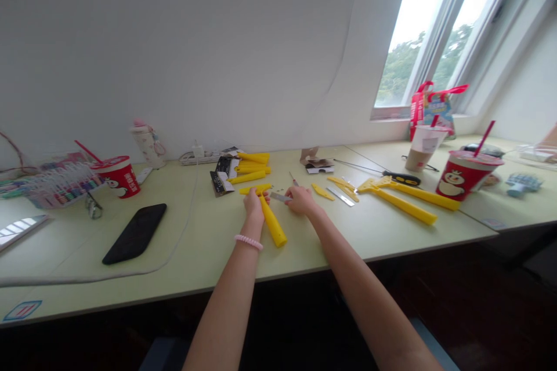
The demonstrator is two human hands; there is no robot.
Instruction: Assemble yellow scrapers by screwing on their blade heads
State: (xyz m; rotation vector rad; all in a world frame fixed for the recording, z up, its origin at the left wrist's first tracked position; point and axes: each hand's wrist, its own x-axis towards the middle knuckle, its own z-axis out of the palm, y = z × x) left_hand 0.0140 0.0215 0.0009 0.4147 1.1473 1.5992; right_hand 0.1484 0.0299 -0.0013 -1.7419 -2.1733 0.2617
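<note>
Nearest, at the front edge of the pale green counter, the left hand, with a pink coiled band on its wrist, is closed around a yellow plastic handle whose free end points back toward the front edge. A short yellow crosspiece lies at that hand's fingertips. The right hand is curled just beside it, pinching a small steel blade that points toward the left hand. Toward the left edge lie a black phone and a thin white cable. Right of the hands are loose yellow pieces and a flat steel strip, then two assembled yellow scrapers and a black-handled screwdriver. Farther back, along the wall, sit a heap of yellow handles beside black printed packaging, a white power strip, and a red cup. Another red cup stands at the far right, with a red-handled paper bag by the window.
</note>
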